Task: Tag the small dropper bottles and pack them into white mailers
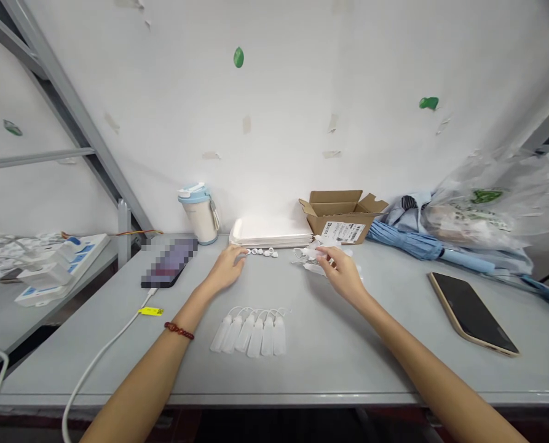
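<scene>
Both hands work the desk's far side!

The left hand sits half open, fingertips right by the small white pieces near the far edge of the desk. Over at the pile of translucent pieces, before the cardboard box, the right hand has its fingers curled; can't tell whether they grip. Six translucent tags lie nearer the front edge.

Arms stretched forward — hands well apart — fingers bent.
</scene>
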`<state>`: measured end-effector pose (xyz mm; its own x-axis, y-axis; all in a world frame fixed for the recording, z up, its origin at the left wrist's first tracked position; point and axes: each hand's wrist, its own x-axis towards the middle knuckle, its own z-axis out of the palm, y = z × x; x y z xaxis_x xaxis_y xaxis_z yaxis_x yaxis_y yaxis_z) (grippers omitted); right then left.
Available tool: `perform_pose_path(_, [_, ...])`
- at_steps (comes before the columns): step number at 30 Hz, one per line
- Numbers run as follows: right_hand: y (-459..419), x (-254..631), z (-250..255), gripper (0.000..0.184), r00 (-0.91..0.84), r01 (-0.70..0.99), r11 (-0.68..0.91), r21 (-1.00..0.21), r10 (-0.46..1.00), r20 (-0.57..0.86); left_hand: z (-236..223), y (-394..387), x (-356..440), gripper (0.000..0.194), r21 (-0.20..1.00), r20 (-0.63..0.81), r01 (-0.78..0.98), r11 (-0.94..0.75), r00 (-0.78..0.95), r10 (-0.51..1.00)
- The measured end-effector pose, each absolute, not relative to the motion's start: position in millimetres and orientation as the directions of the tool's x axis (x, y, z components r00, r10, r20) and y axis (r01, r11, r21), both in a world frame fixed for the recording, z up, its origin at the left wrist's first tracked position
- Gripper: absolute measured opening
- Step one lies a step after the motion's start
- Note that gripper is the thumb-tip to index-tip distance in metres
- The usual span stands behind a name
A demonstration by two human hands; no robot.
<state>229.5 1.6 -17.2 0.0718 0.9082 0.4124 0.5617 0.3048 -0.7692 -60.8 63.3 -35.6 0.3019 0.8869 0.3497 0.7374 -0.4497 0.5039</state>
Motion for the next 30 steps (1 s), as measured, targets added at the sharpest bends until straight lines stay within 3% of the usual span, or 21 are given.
perform_pose_path(5, [5,232,-25,0.021,-0.065,0.667,0.397,-0.631,0.874,0.481,-49,66,-56,0.037,0.449,0.381,0.747,-0.49,0.336,0.861])
perform_pose_path(12, [1,227,-31,0.02,-0.224,0.712,0.474,-0.518,0.853,0.472,-51,63,-57,0.032,0.398,0.362,0.781,-0.481,0.348,0.865])
perform_pose_path(19, [-2,222,-33,0.014,-0.271,0.765,0.476,-0.435,0.849,0.453,-49,61,-53,0.04,0.363,0.354,0.8,-0.477,0.355,0.865])
perform_pose_path(30, [-2,214,-39,0.022,-0.29,0.843,0.422,-0.335,0.88,0.377,-49,63,-52,0.036,0.345,0.34,0.792,-0.504,0.395,0.853])
